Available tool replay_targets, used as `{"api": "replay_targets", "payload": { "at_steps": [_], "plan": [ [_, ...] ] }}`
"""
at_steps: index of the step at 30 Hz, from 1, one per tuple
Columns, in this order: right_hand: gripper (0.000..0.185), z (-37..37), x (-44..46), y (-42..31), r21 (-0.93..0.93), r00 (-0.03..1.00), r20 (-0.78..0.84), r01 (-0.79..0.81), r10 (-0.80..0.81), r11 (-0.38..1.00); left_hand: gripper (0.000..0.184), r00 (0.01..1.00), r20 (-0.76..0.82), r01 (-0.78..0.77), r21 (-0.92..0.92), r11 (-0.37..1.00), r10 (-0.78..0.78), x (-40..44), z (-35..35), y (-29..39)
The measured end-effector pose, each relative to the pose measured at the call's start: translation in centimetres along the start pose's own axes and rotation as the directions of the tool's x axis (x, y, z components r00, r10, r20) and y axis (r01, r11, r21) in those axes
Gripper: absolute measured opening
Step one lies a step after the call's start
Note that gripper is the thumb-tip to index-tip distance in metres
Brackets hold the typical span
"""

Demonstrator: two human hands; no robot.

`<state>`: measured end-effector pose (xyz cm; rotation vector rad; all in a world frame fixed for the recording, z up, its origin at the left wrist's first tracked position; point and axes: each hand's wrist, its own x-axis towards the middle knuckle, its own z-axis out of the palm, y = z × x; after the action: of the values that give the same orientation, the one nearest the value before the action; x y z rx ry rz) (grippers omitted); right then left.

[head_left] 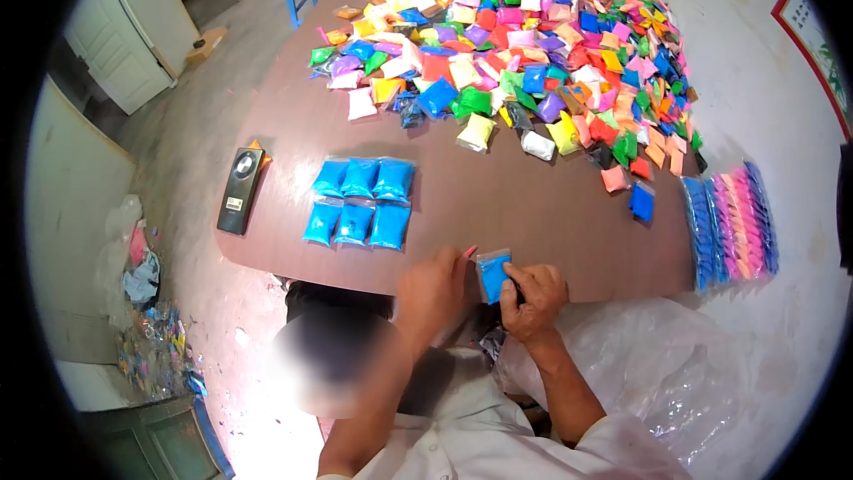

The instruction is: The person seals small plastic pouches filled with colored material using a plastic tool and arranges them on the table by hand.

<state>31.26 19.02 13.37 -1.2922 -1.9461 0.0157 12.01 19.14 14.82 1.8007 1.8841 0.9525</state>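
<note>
My right hand [533, 296] is closed on a small clear packet of blue material [494, 276], thumb and fingers pinching its right side at the table's near edge. Left of the packet is my left hand [433, 289], its fingers bent and smeared by motion. A small pink-red tip [469, 252] shows at its fingertips; I cannot tell what it is, nor whether the hand touches the packet. Several similar blue packets [360, 178] lie flat in two rows on the table to the left.
A big heap of multicoloured packets [524, 44] covers the far part of the brown table [498, 204]. A black device [240, 191] lies at the left edge. Bundled strips of blue and pink packets [730, 227] lie at the right edge. Clear plastic sheeting [657, 364] hangs below.
</note>
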Motion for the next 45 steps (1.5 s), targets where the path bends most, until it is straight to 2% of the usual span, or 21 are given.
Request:
{"api": "replay_targets", "payload": {
  "at_steps": [1,3,6,13,16,18,21,24,28,30,31,33,40,42,43,45],
  "plan": [
    [0.022,0.0,0.1,0.1,0.005,1.0,0.003,0.004,-0.004,1.0,0.015,1.0,-0.004,0.005,0.002,1.0,-0.005,-0.1,-0.1,0.0],
    [0.022,0.1,-0.1,0.1,-0.024,1.0,-0.003,0.004,-0.004,1.0,0.015,0.986,-0.053,-0.161,-0.052,0.986,0.158,-0.8,-0.5,0.1],
    [0.021,0.2,-0.1,0.1,-0.004,1.0,-0.009,-0.021,0.021,1.0,0.016,0.983,-0.05,-0.182,-0.138,0.974,0.177,-2.6,-0.4,1.6],
    [0.017,0.5,-0.1,0.2,0.016,1.0,-0.022,-0.002,0.003,1.0,0.015,0.996,0.047,-0.077,0.091,0.993,0.073,-0.9,0.1,0.3],
    [0.016,0.3,0.1,0.0,0.016,1.0,-0.028,-0.003,0.003,1.0,0.016,0.999,-0.027,-0.033,0.021,0.999,0.033,-0.3,0.1,-0.3],
    [0.016,0.1,0.0,-0.2,-0.026,1.0,-0.012,-0.021,0.02,0.999,0.017,0.98,-0.056,-0.193,-0.075,0.978,0.189,-1.3,0.0,-0.5],
    [0.015,0.3,0.0,-0.1,0.006,0.998,-0.037,-0.041,0.042,0.999,0.013,0.985,0.01,-0.168,-0.126,0.978,0.171,-3.2,-0.4,1.5],
    [0.013,0.0,0.3,-0.3,0.02,1.0,-0.01,-0.015,0.015,1.0,0.012,0.988,0.06,-0.138,-0.043,0.989,0.14,-3.4,0.0,1.4],
    [0.011,0.0,0.5,-0.4,0.02,1.0,0.002,-0.014,0.014,1.0,0.012,0.99,0.048,-0.134,0.018,0.991,0.133,-1.8,0.4,0.4],
    [0.016,0.0,0.3,-0.3,0.018,1.0,0.008,-0.02,0.02,1.0,0.012,0.992,0.041,-0.126,0.074,0.989,0.123,-1.4,0.7,0.0],
    [0.016,0.1,0.3,-0.4,0.017,1.0,0.007,-0.02,0.02,1.0,0.012,0.992,0.041,-0.126,0.074,0.989,0.123,-1.2,0.5,0.0],
    [0.023,0.1,0.5,-0.6,-0.001,0.999,-0.025,-0.022,0.021,1.0,0.018,0.987,-0.058,-0.15,0.022,0.988,0.151,-1.3,-0.1,0.1],
    [0.021,0.2,0.1,-0.2,-0.041,1.0,0.01,-0.025,0.025,0.999,0.019,0.973,-0.058,-0.23,-0.098,0.968,0.225,-4.1,0.0,1.6],
    [0.021,0.3,-0.1,-0.1,-0.008,1.0,-0.001,-0.016,0.016,1.0,0.018,0.983,0.006,-0.185,0.044,0.982,0.185,-4.2,1.0,0.7],
    [0.021,0.2,-0.1,0.0,-0.009,1.0,0.009,-0.023,0.023,1.0,0.018,0.984,0.015,-0.178,0.041,0.983,0.178,-3.8,0.8,0.5],
    [0.02,0.1,-0.1,-0.1,-0.003,1.0,0.011,-0.016,0.016,1.0,0.014,0.982,-0.06,-0.166,0.156,0.974,0.177,-2.7,0.2,-0.1]
  ]
}}
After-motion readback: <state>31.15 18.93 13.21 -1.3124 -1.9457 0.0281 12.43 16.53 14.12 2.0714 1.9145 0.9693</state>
